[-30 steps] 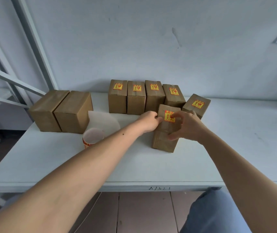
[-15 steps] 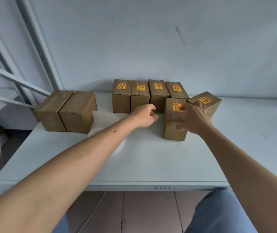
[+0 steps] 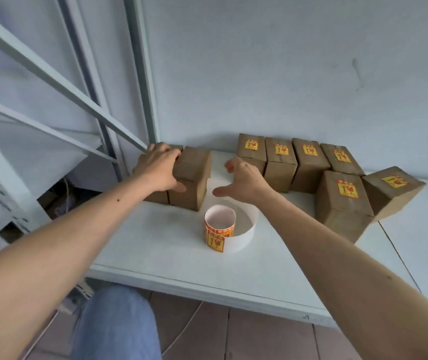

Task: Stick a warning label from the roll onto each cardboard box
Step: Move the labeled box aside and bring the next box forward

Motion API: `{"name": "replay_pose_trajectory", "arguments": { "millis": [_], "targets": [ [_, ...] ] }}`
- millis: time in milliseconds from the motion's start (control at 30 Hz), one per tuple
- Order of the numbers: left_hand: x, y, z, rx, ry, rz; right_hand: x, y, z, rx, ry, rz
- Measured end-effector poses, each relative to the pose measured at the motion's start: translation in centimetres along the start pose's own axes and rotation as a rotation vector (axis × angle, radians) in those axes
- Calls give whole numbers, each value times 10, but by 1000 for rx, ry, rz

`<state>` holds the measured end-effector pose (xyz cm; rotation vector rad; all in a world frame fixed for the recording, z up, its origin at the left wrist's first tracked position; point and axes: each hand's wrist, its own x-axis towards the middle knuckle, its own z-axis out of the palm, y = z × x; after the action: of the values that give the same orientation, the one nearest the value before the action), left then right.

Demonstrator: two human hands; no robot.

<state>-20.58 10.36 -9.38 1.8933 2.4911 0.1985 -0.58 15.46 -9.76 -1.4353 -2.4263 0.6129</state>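
Note:
Two plain cardboard boxes stand side by side at the table's far left. My left hand (image 3: 159, 168) lies over the left box, fingers reaching between the pair and thumb on the front of the unlabelled right box (image 3: 193, 178). My right hand (image 3: 244, 179) hovers open just right of that box, fingers spread, touching nothing. The label roll (image 3: 219, 226) stands on end in front, a white backing strip (image 3: 246, 235) curling out from it. Several labelled boxes (image 3: 280, 162) line the back. Another labelled box (image 3: 342, 203) stands nearer, and one labelled box (image 3: 392, 190) leans tilted at the right.
The white table (image 3: 171, 245) ends at its front edge near my blue-trousered knee (image 3: 119, 323). Grey metal shelf posts and braces (image 3: 140, 74) rise just left of the plain boxes. A pale wall backs the table.
Both hands left the newly labelled box and swung left. My left hand now rests on the plain boxes; my right hand opened beside them. The view turned left.

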Motion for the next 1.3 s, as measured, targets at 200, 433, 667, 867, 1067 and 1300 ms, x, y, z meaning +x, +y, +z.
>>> {"name": "replay_pose_trajectory", "arguments": {
  "millis": [200,433,667,867,1067,1300],
  "targets": [
    [13,-33,15,-34,-105,-157,33,-23,35,-61,-91,59],
    [28,-50,35,-252,-143,-221,53,-33,58,-35,-92,91],
    [26,-54,43,-376,-62,-219,58,-29,60,135,20,54],
    [24,-50,18,-441,81,-209,55,-41,37,251,120,-15],
    [15,-18,-25,-440,217,-147,39,-41,-9,259,251,-79],
    [4,59,-33,-482,213,-34,-12,8,-58,225,380,-23]
  ]
}}
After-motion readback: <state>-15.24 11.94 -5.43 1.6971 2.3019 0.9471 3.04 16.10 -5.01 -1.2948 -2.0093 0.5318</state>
